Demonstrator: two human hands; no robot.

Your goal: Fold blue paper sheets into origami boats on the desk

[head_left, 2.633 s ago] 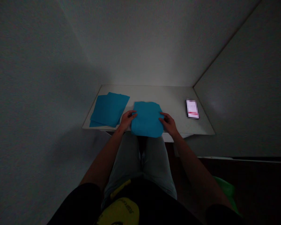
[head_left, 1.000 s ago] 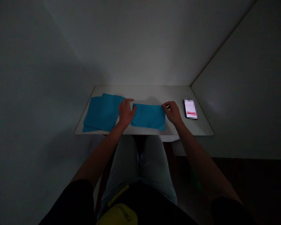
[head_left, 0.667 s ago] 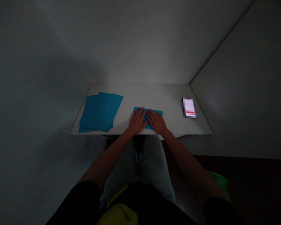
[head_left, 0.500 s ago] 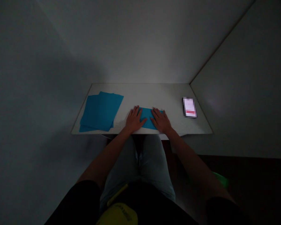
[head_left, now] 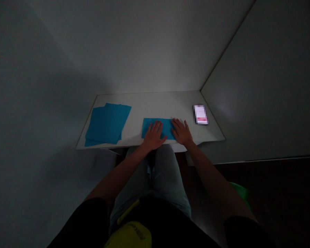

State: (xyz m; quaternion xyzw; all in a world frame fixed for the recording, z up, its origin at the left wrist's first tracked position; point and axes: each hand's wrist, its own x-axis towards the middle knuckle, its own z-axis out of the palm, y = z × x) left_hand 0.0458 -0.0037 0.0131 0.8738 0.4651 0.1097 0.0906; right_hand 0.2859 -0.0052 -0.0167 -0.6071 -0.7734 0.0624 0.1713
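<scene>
A folded-looking blue sheet of paper (head_left: 167, 128) lies flat on the white table (head_left: 136, 132), close to its front edge. My left hand (head_left: 153, 135) rests on the sheet's near middle part, fingers stretched out and the thumb pointing right. At the sheet's right end lies my right hand (head_left: 181, 132), flat with its fingers spread. Neither hand grips anything. The right end of the paper is partly hidden under the right hand. Farther left, several larger blue sheets (head_left: 107, 124) lie overlapping in an uneven stack.
A phone (head_left: 200, 114) with a lit, blurred screen lies on the table's right side. Walls border the table at the back and right. Below the front edge are my legs (head_left: 167, 175). A green object (head_left: 239, 191) stands low on the right.
My left hand has slid right from the sheet's left end to its middle, uncovering that end. My right hand stays at the right end. The whole view has shifted slightly.
</scene>
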